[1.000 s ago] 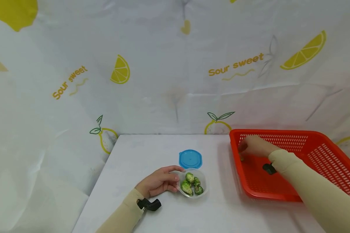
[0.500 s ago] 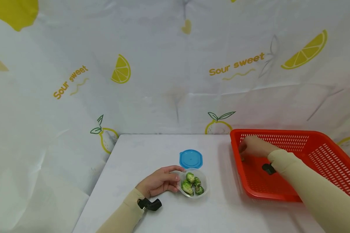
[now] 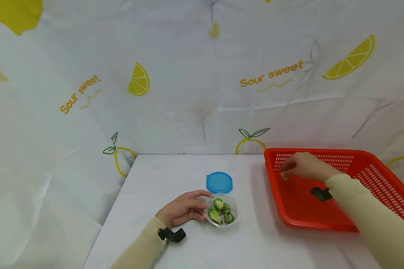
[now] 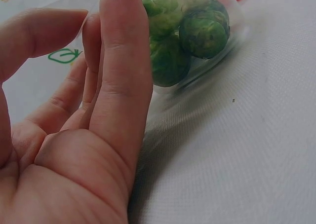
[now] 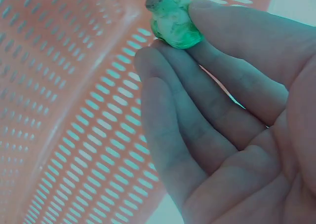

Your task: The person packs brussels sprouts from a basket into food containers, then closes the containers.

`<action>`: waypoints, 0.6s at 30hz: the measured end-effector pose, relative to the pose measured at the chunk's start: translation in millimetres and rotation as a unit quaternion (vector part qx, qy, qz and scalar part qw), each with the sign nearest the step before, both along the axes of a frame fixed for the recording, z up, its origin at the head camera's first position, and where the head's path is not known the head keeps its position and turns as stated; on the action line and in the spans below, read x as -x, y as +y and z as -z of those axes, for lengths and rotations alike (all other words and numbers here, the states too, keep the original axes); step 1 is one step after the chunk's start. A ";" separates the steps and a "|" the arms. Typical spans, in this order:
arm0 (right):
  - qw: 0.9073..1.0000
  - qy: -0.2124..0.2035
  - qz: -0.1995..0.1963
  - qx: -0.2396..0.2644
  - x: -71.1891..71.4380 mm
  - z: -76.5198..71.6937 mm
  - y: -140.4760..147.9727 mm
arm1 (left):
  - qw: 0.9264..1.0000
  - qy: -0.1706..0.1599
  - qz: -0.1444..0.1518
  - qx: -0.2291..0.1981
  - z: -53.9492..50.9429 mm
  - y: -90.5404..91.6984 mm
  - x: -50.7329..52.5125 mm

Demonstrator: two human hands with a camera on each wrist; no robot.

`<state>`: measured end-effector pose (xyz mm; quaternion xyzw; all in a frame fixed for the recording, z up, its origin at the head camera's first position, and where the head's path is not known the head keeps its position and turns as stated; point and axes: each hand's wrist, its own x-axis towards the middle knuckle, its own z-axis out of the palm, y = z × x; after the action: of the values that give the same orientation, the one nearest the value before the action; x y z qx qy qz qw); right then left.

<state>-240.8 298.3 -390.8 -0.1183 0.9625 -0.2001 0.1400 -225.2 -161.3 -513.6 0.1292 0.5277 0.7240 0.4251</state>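
Note:
In the head view my left hand (image 3: 182, 210) holds the left side of a small clear plastic container (image 3: 235, 204), thumb and fingers at its rim. Several Brussels sprouts (image 3: 215, 215) lie inside the container, which stands on the table. In the left wrist view, sprouts (image 4: 204, 34) show through its wall beyond the fingers. Over at the right, my right hand (image 3: 303, 166) is inside the red basket (image 3: 309, 213), pinching one Brussels sprout (image 5: 175, 24) between thumb and fingertips. The right wrist view shows its cut stem end clearly, with the basket's slotted wall behind.
A blue lid (image 3: 219, 182) lies flat on the white table (image 3: 168, 172), just behind the container. The basket's raised rim stands between its inside and the table. A lemon-printed white cloth (image 3: 188, 74) hangs behind the table.
My right hand has lifted slightly and shifted right, away from the basket's left wall, with the Brussels sprout now visible in its fingers. The left hand and container have stayed put.

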 end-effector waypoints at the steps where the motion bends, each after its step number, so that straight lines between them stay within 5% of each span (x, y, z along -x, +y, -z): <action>1: 1.000 0.003 0.002 -0.001 -4.6 -3.4 0.2 | 1.000 0.000 0.000 0.001 0.1 -0.2 -0.1; 18: 0.997 0.063 0.027 0.035 -80.7 -50.6 -24.1 | 1.000 0.001 -0.002 0.010 -1.8 0.9 -1.5</action>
<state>-160.1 274.2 -340.3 -0.1097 0.9646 -0.2296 0.0692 -223.7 -160.4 -511.7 0.1246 0.5354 0.7194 0.4246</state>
